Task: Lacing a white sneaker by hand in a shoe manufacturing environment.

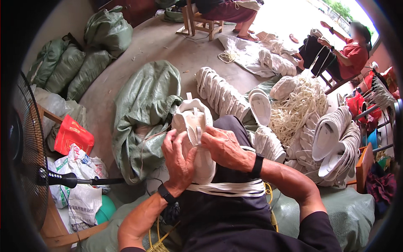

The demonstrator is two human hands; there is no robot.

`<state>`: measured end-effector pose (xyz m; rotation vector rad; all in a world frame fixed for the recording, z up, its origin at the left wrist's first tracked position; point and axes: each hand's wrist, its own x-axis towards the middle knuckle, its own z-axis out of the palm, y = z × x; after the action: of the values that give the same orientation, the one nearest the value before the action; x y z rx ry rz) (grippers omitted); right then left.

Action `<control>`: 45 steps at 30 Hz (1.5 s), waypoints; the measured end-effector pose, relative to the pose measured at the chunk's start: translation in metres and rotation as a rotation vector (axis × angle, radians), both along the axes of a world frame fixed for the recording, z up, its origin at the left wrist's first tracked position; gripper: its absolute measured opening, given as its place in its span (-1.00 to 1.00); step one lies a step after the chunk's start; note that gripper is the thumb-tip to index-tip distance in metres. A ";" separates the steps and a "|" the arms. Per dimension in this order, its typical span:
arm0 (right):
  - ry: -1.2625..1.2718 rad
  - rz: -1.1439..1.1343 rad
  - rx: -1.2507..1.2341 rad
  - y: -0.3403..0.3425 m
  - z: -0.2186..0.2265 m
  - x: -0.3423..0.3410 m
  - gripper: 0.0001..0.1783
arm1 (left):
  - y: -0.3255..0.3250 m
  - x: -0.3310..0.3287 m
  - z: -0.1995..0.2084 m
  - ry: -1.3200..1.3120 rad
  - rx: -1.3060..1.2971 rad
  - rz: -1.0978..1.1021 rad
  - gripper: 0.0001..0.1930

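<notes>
A cream-white shoe (204,166) lies on my dark-clothed lap, its toe toward me and its opening away from me. My left hand (178,159) is closed on the shoe's left side, thumb and fingers near the throat. On the other side, my right hand (226,147) is closed, its fingertips pinching the shoe by the tongue and eyelet edge. Whether a thin lace is also between those fingertips is hidden. Several flat white laces (235,189) lie across my thighs below the shoe.
Rows of nested white shoes (220,93) and a heap of cream laces (298,105) lie ahead and right. A green woven sack (145,101) slumps on the left. A fan (31,155) stands at far left. A seated person in red (354,56) works at back right.
</notes>
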<state>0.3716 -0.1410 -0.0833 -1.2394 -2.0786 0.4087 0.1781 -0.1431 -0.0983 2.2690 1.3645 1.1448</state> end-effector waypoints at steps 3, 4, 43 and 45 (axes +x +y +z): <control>0.011 -0.002 0.030 0.003 -0.003 -0.005 -0.87 | 0.006 0.001 0.011 -0.010 0.045 -0.030 -0.55; 0.034 -0.005 0.033 0.003 -0.002 -0.004 -0.89 | 0.008 -0.002 0.014 -0.019 -0.006 -0.077 -0.61; 0.775 -0.609 -0.543 -0.140 0.130 0.396 -0.91 | -0.192 -0.479 0.143 -1.511 0.033 0.492 -0.78; 0.752 -0.700 -0.534 -0.156 0.147 0.424 -0.90 | -0.207 -0.480 0.173 -1.453 0.193 0.672 -0.73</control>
<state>0.7960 -0.2974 0.0639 -1.6733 -0.8497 0.9448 -0.3017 -0.3506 0.0748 0.4284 1.2301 2.3903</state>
